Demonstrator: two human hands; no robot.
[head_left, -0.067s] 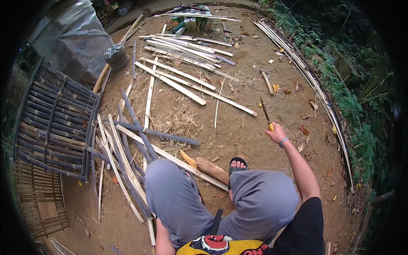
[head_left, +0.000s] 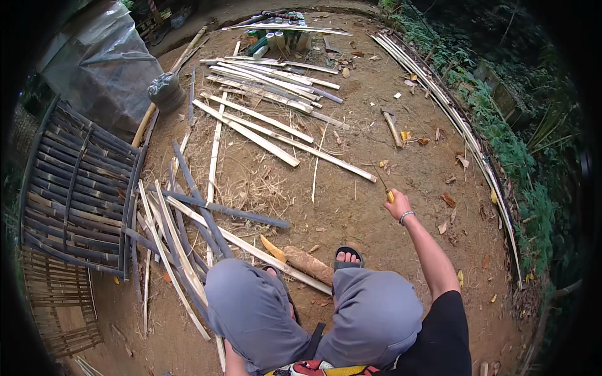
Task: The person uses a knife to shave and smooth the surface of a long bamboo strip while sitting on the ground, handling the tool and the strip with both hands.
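My right hand is closed round the yellow handle of a knife, held out over the bare soil to the right. Its thin blade slants up and away to the left, edge-on and blurred. Only part of my left forearm shows beside my left knee; the hand itself is out of sight. Between my sandalled feet and the strips lies a short brown log, with an orange-yellow wooden wedge shape at its far end. A long pale bamboo strip runs alongside the log.
Split bamboo strips lie in a loose pile ahead, with shavings nearer me. Dark bamboo slats cross at the left, beside a bamboo rack. A wooden-handled tool rests ahead right. Long strips edge the greenery.
My right hand has shifted slightly left and nearer with the knife, whose blade now tilts further left. The whole view has also moved a little.
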